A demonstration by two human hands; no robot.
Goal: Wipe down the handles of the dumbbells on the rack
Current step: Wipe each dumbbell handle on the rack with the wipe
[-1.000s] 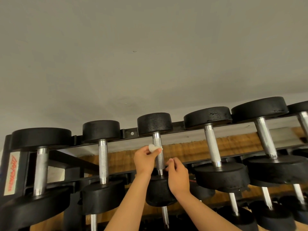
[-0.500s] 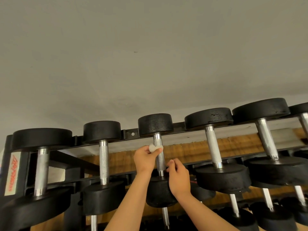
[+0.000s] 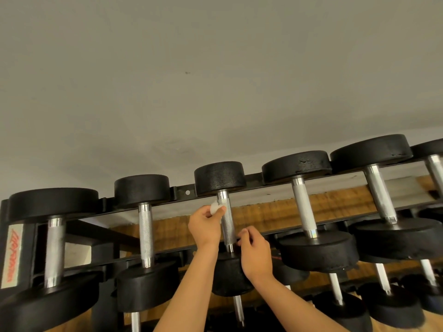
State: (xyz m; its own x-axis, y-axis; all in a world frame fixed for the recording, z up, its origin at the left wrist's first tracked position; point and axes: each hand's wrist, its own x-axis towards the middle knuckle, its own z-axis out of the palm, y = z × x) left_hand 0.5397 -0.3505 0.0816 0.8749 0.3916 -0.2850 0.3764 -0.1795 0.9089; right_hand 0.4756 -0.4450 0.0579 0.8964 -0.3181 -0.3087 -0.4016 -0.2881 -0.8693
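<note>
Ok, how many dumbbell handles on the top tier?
6, left to right: first handle, second handle, third handle beside the left hand, fourth handle, fifth handle, sixth handle cut by the right edge. More may lie beyond.

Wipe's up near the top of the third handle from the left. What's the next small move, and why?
Probably slide the left hand down, dragging the small white wipe along the knurled chrome handle. The wipe is pinched against the handle's upper part, so the stretch below is likely not yet done. The right hand sits by the lower end, perhaps steadying it.
</note>
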